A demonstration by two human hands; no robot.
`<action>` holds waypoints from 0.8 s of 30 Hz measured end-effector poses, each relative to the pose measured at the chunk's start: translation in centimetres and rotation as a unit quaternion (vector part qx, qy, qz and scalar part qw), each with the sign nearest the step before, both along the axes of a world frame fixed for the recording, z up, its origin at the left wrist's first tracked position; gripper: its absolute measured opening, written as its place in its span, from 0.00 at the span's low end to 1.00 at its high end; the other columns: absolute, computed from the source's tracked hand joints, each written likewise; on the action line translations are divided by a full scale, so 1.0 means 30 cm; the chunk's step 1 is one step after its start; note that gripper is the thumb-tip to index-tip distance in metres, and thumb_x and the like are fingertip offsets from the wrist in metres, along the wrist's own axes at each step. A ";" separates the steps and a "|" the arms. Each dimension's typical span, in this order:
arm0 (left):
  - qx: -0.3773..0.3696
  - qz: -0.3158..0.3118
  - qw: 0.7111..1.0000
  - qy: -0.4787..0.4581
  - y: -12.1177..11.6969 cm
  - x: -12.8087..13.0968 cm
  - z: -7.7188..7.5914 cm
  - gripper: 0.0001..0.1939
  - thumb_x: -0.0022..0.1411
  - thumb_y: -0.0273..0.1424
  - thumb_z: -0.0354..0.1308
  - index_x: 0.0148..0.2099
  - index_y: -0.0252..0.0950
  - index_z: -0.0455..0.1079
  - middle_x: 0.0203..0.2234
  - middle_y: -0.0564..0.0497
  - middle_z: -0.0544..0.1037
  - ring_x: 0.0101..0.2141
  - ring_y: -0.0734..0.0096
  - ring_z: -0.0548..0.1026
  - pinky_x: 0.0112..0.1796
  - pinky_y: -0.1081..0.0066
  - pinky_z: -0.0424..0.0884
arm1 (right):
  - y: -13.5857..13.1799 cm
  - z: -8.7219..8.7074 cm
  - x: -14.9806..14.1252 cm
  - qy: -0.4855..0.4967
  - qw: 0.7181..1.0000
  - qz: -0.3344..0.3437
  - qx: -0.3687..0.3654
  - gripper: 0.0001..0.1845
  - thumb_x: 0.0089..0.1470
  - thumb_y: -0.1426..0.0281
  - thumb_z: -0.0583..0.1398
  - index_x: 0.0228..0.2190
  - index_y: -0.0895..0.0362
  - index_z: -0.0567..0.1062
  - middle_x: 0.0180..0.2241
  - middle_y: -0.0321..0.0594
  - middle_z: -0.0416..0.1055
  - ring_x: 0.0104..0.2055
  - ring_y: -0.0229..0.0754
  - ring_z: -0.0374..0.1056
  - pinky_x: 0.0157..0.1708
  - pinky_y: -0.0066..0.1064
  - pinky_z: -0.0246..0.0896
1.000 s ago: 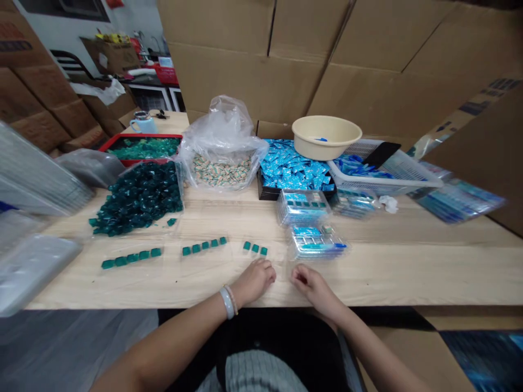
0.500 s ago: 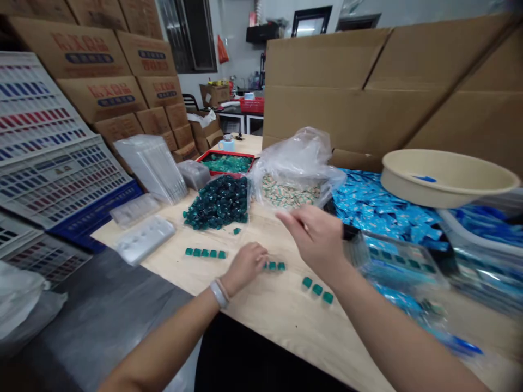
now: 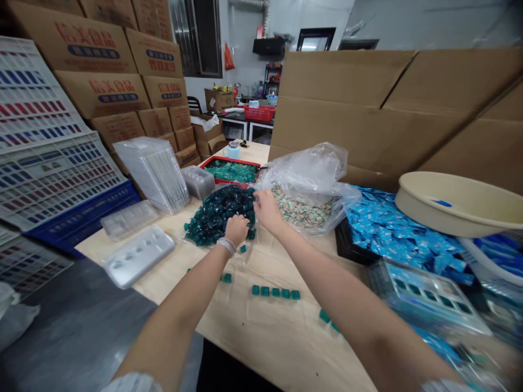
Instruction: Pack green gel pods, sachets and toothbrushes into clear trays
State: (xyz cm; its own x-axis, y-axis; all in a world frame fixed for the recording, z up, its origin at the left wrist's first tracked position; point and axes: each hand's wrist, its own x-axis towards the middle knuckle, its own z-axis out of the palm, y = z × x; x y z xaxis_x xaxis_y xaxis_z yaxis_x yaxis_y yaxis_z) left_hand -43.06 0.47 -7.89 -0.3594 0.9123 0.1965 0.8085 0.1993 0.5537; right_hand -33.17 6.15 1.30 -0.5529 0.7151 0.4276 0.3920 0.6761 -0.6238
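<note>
A heap of dark green, glossy cubes (image 3: 216, 215) lies on a clear plastic sheet on the wooden table. At the heap's front right, my left hand (image 3: 237, 231) reaches down with its fingers curled among the cubes. My right hand (image 3: 267, 209) is at the heap's right edge, its fingers bent together toward the cubes. What either hand's fingertips hold is hidden. One loose cube (image 3: 244, 249) sits just below my left hand. Nearer to me is a row of several green cubes (image 3: 275, 292); my forearms partly cover the cubes on either side of it.
Clear plastic trays (image 3: 141, 253) stand at the left. Behind the heap is a red tray (image 3: 232, 171) of green pieces. To the right are a plastic bag (image 3: 310, 179) with small patterned pieces, blue packets (image 3: 400, 218), a cream basin (image 3: 457, 204) and filled clear boxes (image 3: 433, 296).
Both hands have moved away from me to the heap, my left from the middle row and my right from the air above the table. The middle row now shows in full.
</note>
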 end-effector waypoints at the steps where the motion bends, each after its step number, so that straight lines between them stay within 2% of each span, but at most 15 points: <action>1: 0.005 0.002 1.000 -0.016 -0.001 -0.009 -0.003 0.07 0.48 0.24 0.57 0.33 0.35 0.72 0.35 0.43 0.72 0.44 0.57 0.64 0.47 0.60 0.54 | 0.008 -0.024 0.017 0.005 1.000 -0.008 -0.030 0.10 0.47 0.76 0.53 0.32 0.61 0.72 0.33 0.45 0.66 0.37 0.43 0.61 0.41 0.35 0.54; 3: 0.025 0.015 0.998 -0.055 -0.012 -0.034 0.001 0.09 0.50 0.25 0.56 0.36 0.36 0.71 0.36 0.43 0.72 0.45 0.57 0.65 0.48 0.60 0.53 | 0.027 -0.069 0.042 0.014 0.997 -0.019 -0.078 0.09 0.48 0.73 0.52 0.27 0.59 0.73 0.27 0.42 0.67 0.33 0.43 0.62 0.40 0.36 0.54; 4: 0.038 0.024 0.996 -0.078 -0.020 -0.048 0.007 0.10 0.51 0.25 0.55 0.37 0.36 0.71 0.37 0.44 0.72 0.45 0.58 0.65 0.49 0.60 0.53 | 0.034 -0.089 0.050 0.021 0.996 -0.022 -0.089 0.10 0.47 0.74 0.52 0.27 0.59 0.73 0.26 0.41 0.67 0.33 0.42 0.62 0.39 0.36 0.54; 6: 0.064 0.044 0.988 -0.131 -0.037 -0.074 0.023 0.12 0.52 0.26 0.53 0.41 0.36 0.70 0.39 0.45 0.72 0.44 0.61 0.66 0.49 0.63 0.55 | 0.040 -0.131 0.057 0.041 0.993 -0.026 -0.107 0.12 0.45 0.77 0.52 0.31 0.59 0.72 0.28 0.40 0.68 0.33 0.41 0.62 0.39 0.34 0.55; 8: 0.086 0.064 0.975 -0.194 -0.053 -0.085 0.039 0.14 0.53 0.27 0.53 0.43 0.34 0.69 0.38 0.45 0.72 0.41 0.63 0.68 0.47 0.65 0.59 | 0.029 -0.176 0.056 0.060 0.989 -0.019 -0.137 0.13 0.42 0.79 0.52 0.31 0.59 0.72 0.28 0.39 0.68 0.33 0.39 0.62 0.38 0.32 0.56; 11: 0.101 0.082 0.943 -0.306 -0.078 -0.062 0.061 0.16 0.53 0.27 0.52 0.45 0.31 0.67 0.33 0.45 0.74 0.32 0.68 0.71 0.38 0.67 0.67 | -0.015 -0.246 0.042 0.087 0.976 0.009 -0.199 0.08 0.42 0.76 0.53 0.26 0.58 0.72 0.23 0.35 0.67 0.26 0.37 0.62 0.32 0.30 0.58; 14: 0.108 0.068 0.900 -0.417 -0.104 -0.001 0.083 0.15 0.52 0.26 0.52 0.44 0.30 0.67 0.32 0.47 0.75 0.27 0.74 0.72 0.32 0.71 0.70 | -0.065 -0.296 0.023 0.126 0.958 0.033 -0.256 0.08 0.41 0.72 0.56 0.28 0.57 0.72 0.20 0.31 0.66 0.23 0.35 0.61 0.26 0.27 0.58; 19: 0.112 0.044 0.836 -0.535 -0.150 0.065 0.110 0.12 0.50 0.25 0.54 0.40 0.30 0.68 0.29 0.48 0.75 0.25 0.75 0.72 0.29 0.72 0.70 | -0.114 -0.307 0.024 0.186 0.920 0.053 -0.340 0.08 0.36 0.72 0.57 0.25 0.56 0.71 0.17 0.29 0.65 0.20 0.32 0.60 0.21 0.23 0.56; 24: 0.099 0.029 0.792 -0.601 -0.194 0.063 0.093 0.11 0.47 0.23 0.58 0.36 0.29 0.70 0.24 0.48 0.75 0.23 0.76 0.71 0.28 0.73 0.69 | -0.156 -0.295 0.065 0.229 0.863 0.064 -0.446 0.08 0.36 0.70 0.58 0.24 0.57 0.71 0.15 0.29 0.66 0.16 0.32 0.61 0.19 0.24 0.58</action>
